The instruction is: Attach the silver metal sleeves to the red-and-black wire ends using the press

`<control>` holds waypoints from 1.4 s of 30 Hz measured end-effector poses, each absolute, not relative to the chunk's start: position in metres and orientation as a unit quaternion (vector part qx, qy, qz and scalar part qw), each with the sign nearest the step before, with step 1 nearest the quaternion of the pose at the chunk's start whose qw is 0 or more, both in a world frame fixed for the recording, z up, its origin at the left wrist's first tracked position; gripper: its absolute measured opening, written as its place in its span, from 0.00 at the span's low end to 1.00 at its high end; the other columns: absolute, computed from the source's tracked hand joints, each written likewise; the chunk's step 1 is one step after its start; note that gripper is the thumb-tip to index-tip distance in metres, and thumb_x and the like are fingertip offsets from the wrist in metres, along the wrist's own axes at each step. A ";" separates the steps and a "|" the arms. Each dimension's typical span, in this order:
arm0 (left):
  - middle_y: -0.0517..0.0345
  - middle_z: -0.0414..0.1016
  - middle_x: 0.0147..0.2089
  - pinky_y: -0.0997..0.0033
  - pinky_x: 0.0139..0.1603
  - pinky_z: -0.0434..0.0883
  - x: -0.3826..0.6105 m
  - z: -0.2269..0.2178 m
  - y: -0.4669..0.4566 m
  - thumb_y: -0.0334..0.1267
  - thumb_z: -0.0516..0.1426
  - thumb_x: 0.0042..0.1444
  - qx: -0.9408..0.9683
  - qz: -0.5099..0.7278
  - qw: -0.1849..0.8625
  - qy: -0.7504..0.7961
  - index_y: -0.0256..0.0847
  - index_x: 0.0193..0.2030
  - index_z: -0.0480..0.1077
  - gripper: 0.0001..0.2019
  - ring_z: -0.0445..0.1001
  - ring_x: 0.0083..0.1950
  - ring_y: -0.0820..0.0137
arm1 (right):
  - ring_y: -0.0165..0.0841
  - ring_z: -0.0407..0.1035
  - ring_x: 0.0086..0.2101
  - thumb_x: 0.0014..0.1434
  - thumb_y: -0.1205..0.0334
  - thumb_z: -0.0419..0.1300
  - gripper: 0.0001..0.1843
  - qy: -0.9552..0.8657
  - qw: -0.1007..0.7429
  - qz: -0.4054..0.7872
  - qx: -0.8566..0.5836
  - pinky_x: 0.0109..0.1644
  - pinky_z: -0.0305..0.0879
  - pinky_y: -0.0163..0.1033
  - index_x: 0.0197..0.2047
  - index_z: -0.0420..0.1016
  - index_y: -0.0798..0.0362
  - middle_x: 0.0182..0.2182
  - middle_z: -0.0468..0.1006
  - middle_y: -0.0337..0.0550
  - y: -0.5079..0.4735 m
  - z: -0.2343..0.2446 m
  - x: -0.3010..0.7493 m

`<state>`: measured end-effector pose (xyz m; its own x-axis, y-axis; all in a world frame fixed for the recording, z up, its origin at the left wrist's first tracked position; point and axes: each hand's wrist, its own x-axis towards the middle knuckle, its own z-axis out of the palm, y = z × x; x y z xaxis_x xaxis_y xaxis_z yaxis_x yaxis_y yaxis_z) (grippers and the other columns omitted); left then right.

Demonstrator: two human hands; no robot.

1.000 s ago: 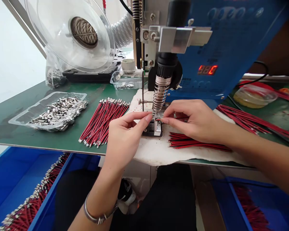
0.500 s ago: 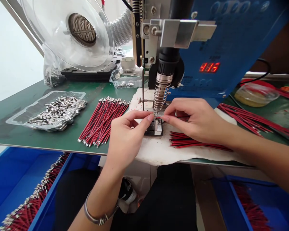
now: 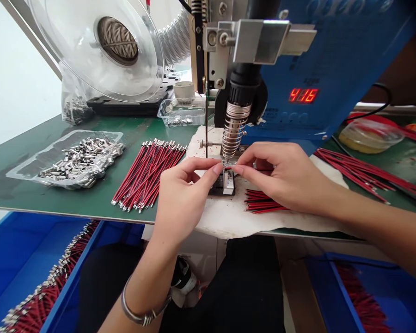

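My left hand pinches thumb and forefinger together at the left side of a small metal fixture. What lies between those fingertips is too small and covered to make out. From the right, my right hand pinches a thin red wire, its end reaching over the fixture. Directly above the fingertips stands the spring-wrapped tip of a soldering head. Under my right hand a bundle of red and black wires rests on a white cloth.
A blue machine with a lit red display stands behind. To the left are a pile of wires with metal ends and a clear tray of metal connectors. Blue bins sit below the table edge. More wires lie right.
The soldering head's metal block sits slightly higher and further right in the picture. The display now reads 416 clearly. Both hands keep nearly the same place and pinch.
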<state>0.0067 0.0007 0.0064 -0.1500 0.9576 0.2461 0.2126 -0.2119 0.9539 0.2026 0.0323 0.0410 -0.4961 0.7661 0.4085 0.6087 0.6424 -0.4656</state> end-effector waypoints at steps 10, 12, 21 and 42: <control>0.53 0.84 0.38 0.74 0.33 0.70 0.007 0.006 -0.001 0.49 0.69 0.54 0.538 0.551 0.352 0.532 0.45 0.39 0.85 0.12 0.79 0.37 0.67 | 0.27 0.61 0.22 0.65 0.56 0.63 0.11 -0.830 0.323 0.165 -0.423 0.31 0.58 0.37 0.33 0.79 0.51 0.23 0.74 0.34 0.030 0.039 0.201; 0.54 0.84 0.38 0.75 0.33 0.70 0.007 0.007 -0.001 0.49 0.69 0.54 0.537 0.551 0.350 0.535 0.46 0.39 0.85 0.11 0.79 0.36 0.68 | 0.27 0.61 0.22 0.65 0.56 0.63 0.11 -0.829 0.325 0.169 -0.423 0.31 0.58 0.37 0.33 0.79 0.51 0.23 0.74 0.34 0.031 0.038 0.201; 0.54 0.84 0.37 0.75 0.29 0.69 0.009 0.008 -0.002 0.49 0.68 0.55 0.546 0.544 0.316 0.554 0.47 0.38 0.85 0.10 0.79 0.37 0.67 | 0.25 0.60 0.22 0.65 0.57 0.63 0.11 -0.831 0.327 0.165 -0.419 0.31 0.58 0.38 0.32 0.79 0.52 0.22 0.73 0.33 0.031 0.038 0.200; 0.53 0.84 0.37 0.73 0.31 0.72 0.007 0.007 -0.003 0.50 0.68 0.55 0.538 0.548 0.347 0.538 0.45 0.40 0.85 0.13 0.79 0.34 0.67 | 0.27 0.62 0.22 0.65 0.59 0.63 0.09 -0.832 0.321 0.161 -0.423 0.31 0.58 0.39 0.34 0.78 0.51 0.24 0.76 0.34 0.030 0.038 0.201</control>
<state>0.0073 -0.0032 0.0069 -0.1791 0.9596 0.2170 0.1979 -0.1809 0.9634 0.2006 0.0301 0.0375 -0.4354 0.8074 0.3982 0.6011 0.5900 -0.5391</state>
